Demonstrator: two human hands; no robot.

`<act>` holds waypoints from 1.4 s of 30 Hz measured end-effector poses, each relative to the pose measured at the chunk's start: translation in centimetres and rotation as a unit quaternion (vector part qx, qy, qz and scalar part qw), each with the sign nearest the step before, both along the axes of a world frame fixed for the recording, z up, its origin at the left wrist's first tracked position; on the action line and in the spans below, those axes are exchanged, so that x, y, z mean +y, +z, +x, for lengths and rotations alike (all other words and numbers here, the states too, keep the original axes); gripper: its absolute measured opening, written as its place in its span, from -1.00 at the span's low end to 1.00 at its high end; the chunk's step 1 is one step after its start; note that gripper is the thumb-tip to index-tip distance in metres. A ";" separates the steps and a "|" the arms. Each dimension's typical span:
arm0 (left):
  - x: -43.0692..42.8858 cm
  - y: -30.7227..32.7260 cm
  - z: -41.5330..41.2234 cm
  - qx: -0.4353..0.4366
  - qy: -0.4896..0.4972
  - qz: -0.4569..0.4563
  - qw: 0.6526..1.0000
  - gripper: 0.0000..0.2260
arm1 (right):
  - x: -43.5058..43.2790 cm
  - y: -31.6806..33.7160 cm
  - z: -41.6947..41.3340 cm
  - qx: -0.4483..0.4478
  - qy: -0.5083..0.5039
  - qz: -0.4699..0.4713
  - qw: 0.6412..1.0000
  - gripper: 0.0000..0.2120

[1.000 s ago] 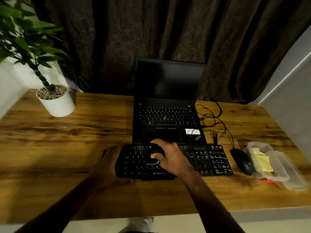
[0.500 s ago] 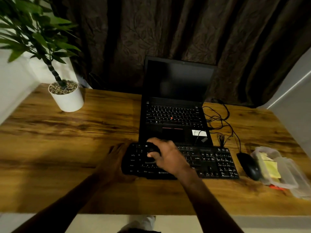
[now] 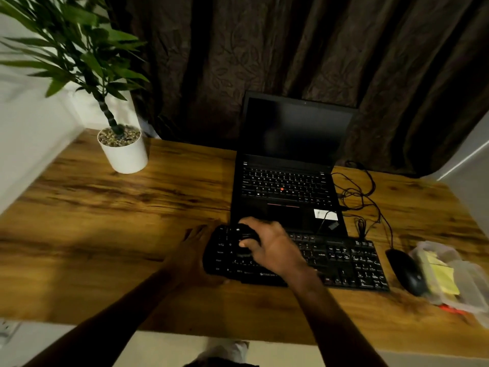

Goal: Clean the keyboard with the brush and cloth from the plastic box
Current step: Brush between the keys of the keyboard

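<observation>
A black keyboard [image 3: 344, 263] lies on the wooden table in front of a laptop. My right hand [image 3: 272, 247] is over the keyboard's left part, fingers curled round a dark brush [image 3: 244, 233] pressed on the keys. My left hand [image 3: 193, 250] rests flat against the keyboard's left end with straight fingers. At the table's right edge stands the clear plastic box [image 3: 447, 276] with a yellow cloth [image 3: 444, 279] inside.
An open black laptop [image 3: 288, 186] stands behind the keyboard. A black mouse [image 3: 404, 271] lies between keyboard and box, with tangled cables [image 3: 357, 197] behind it. A white potted plant [image 3: 123, 152] stands back left. Something red [image 3: 452, 309] peeks out under the box.
The view has swung to the left, so everything sits further right in frame. My right hand with the brush has shifted slightly over the left keys. My left hand stays at the keyboard's end.
</observation>
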State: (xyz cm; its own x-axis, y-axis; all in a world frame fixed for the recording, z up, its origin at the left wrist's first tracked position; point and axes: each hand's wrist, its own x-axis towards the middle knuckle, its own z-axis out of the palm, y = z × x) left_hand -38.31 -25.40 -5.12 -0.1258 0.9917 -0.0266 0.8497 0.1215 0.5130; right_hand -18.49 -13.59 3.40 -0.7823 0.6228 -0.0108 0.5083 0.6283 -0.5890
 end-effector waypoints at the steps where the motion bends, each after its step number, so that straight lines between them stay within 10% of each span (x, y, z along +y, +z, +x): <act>1: 0.0 0.1 0.0 0.003 -0.001 -0.007 1.000 0.27 | -0.5 -0.1 -0.9 0.013 0.005 -0.015 1.000 -0.66; 42: -0.8 0.3 -0.5 -0.012 0.017 -0.017 1.000 0.29 | -2.3 -0.7 0.0 0.021 -0.047 -0.010 0.999 -0.66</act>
